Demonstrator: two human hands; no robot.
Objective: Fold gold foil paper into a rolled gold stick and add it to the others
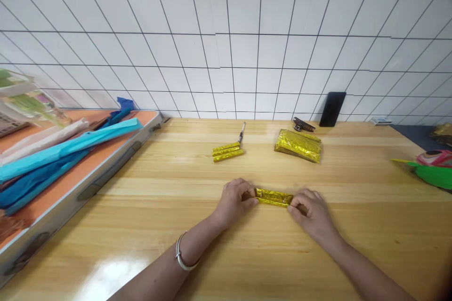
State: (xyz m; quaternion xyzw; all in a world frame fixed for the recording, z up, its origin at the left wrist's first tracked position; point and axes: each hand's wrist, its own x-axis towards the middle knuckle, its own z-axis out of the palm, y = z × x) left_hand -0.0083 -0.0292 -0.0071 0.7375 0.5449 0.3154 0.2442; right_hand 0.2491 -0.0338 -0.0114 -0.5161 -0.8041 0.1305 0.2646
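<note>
Between the two hands, near the middle of the table [176,254], lies the gold strip [273,197], running from side to side. The left hand [235,202] pinches its left end between thumb and bent fingers; the right hand [313,214] does the same at the right end. Both grips are pressed together on the foil, leaving the middle of the strip bare between them. The near edge looks folded or rolled into a narrow ridge; the fingertips hide the very ends.

It looks very light, thin and slick, likely to crease or spring loose if pressed unevenly. Both ends seem the right place to hold, with a gentle, even pinch that keeps the fold straight.

Beyond the left hand, well apart from it, three gold rolls [229,155] lie side by side, with a pen [242,132] by their right ends. Beyond the right hand sits a gold stack [299,146], a dark clip [303,125] just behind it, and a phone [332,109] leaning against the wall [278,51].
</note>
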